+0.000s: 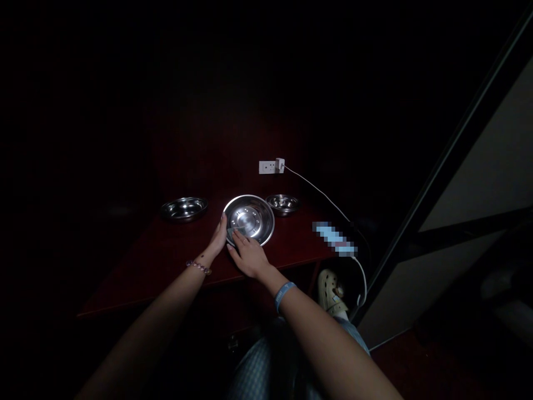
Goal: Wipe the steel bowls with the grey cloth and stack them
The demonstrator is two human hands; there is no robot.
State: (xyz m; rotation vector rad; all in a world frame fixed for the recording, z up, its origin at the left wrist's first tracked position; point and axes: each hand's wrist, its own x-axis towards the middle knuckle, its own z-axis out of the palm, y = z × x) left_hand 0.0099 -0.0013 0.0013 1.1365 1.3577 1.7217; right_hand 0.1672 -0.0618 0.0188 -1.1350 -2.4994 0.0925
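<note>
A shiny steel basin [255, 214] is tilted toward me over the dark red tabletop. Its left rim is gripped by my left hand [219, 236], with the fingers partly hidden behind the wall. Inside the lower left of the basin, my right hand [250, 255] presses a small greyish-green cloth or pad [235, 232] against the metal. To the left stands another steel bowl [184, 208], and a smaller steel bowl [283, 204] stands behind on the right.
A white wall socket [266, 167] holds a charger [280, 164] whose white cable [320, 191] runs down to the right. Near the table's right edge lies a blurred-out phone-like device [335, 239]. Below it shows a beige clog [328, 289]. The surroundings are very dark.
</note>
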